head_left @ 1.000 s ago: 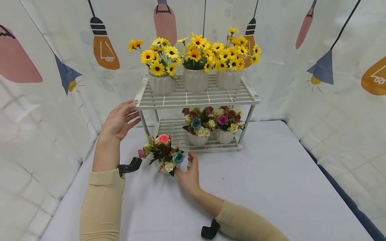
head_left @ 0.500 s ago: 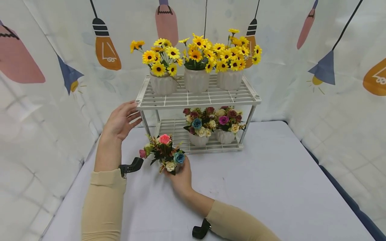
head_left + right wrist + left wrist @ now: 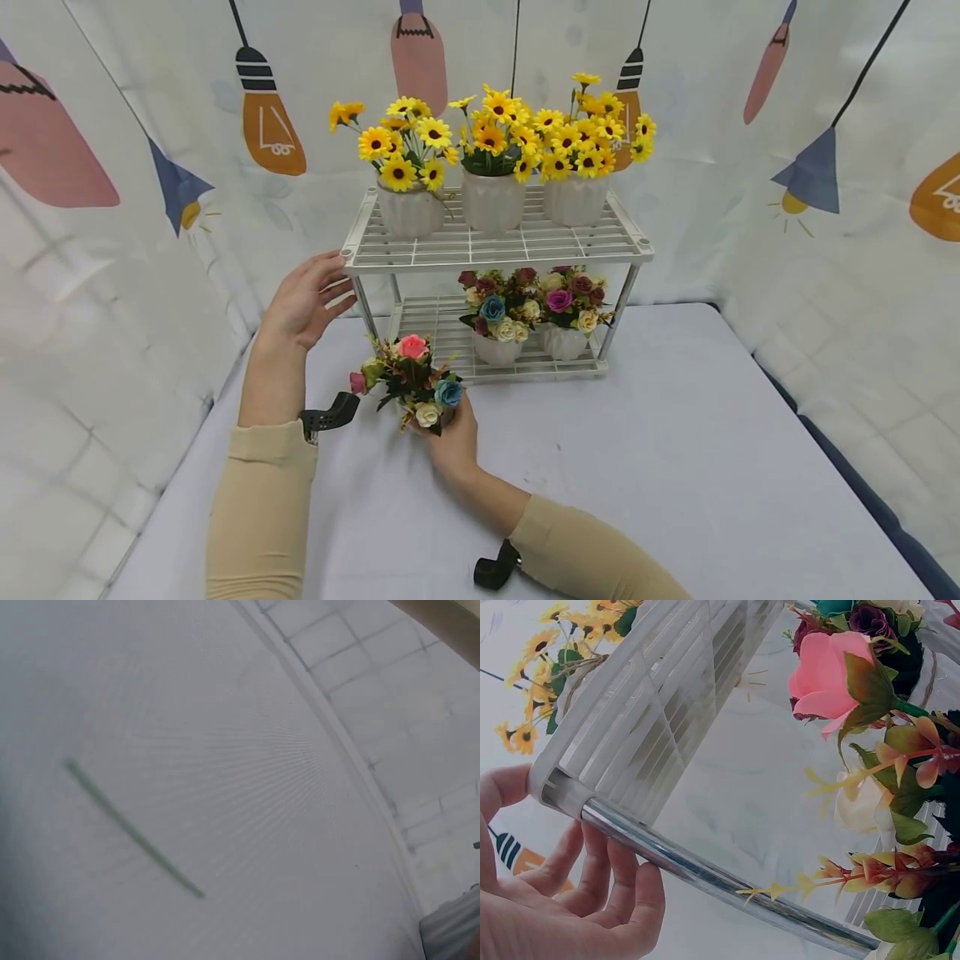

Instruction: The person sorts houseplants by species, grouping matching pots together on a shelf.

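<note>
A two-tier white wire rack [image 3: 495, 250] stands on the table. My left hand [image 3: 303, 300] holds its upper left corner; in the left wrist view the thumb lies at the corner and the fingertips touch round the metal post [image 3: 705, 862]. In front of the rack's lower left end, my right hand [image 3: 455, 446] grips a potted bunch of artificial roses [image 3: 412, 379], pink, blue and cream. Its pot is mostly hidden by blooms and fingers. The right wrist view shows neither this hand nor the pot.
Three pots of yellow daisy-like flowers [image 3: 491, 200] line the upper shelf. Two pots of mixed roses [image 3: 498, 346] stand at the middle and right of the lower shelf. A thin green strip [image 3: 135, 832] shows over the white tablecloth [image 3: 637, 467]. Printed curtains [image 3: 697, 167] surround the table.
My right hand has moved left and closed round the rose pot, its fingers going behind the blooms. The left hand stays at the rack's corner. The head view shifts slightly.
</note>
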Action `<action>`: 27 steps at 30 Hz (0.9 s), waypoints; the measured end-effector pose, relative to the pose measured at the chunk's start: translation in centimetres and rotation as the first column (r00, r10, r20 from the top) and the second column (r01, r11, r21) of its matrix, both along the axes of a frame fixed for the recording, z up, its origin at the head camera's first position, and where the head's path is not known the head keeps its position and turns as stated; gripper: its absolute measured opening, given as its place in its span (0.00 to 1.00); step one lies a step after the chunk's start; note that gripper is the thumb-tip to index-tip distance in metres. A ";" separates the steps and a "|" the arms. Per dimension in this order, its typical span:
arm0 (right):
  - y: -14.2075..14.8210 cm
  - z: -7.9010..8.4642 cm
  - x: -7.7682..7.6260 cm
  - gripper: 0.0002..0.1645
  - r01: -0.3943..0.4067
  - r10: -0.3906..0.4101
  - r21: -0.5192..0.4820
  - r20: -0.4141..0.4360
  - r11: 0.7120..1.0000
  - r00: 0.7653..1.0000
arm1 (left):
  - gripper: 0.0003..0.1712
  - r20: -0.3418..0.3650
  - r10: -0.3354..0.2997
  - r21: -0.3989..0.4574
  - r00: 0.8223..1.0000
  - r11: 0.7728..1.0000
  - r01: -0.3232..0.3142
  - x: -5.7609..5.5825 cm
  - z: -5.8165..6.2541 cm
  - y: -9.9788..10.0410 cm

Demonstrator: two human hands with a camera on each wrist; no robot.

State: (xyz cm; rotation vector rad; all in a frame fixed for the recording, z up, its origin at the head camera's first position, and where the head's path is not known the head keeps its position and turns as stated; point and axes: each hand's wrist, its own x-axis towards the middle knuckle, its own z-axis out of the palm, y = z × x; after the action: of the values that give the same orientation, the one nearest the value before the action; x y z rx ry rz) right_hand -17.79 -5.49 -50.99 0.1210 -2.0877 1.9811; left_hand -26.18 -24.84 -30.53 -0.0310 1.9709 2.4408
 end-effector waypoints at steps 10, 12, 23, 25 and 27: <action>0.4 -0.2 0.7 0.42 0.011 -0.011 -0.019 -0.031 1.000 0.999 | 0.29 0.003 0.000 0.003 1.000 1.000 0.000 0.2 -0.2 -0.2; 0.6 -0.3 0.8 0.42 0.016 -0.017 -0.011 -0.045 1.000 0.999 | 0.29 -0.001 -0.005 0.007 1.000 1.000 0.005 0.2 -0.2 -0.2; 1.5 0.2 0.5 0.38 -0.035 -0.004 -0.213 -0.181 0.976 0.983 | 0.30 -0.012 -0.017 -0.005 1.000 1.000 0.017 0.0 -0.1 -0.2; 1.7 0.4 0.4 0.39 -0.025 -0.019 -0.251 -0.171 0.968 0.985 | 0.28 -0.011 -0.020 0.003 1.000 1.000 0.020 0.0 0.0 -0.1; 1.8 1.1 0.3 0.40 -0.023 -0.028 -0.280 -0.176 0.960 0.984 | 0.28 -0.012 -0.017 0.003 1.000 1.000 0.017 0.0 0.0 -0.1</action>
State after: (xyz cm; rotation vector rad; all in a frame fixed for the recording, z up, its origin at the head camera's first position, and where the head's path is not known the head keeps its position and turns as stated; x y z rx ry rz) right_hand -17.46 -3.69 -49.94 0.2319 -1.6780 2.1537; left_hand -26.16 -24.98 -30.55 0.0009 1.9634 2.4398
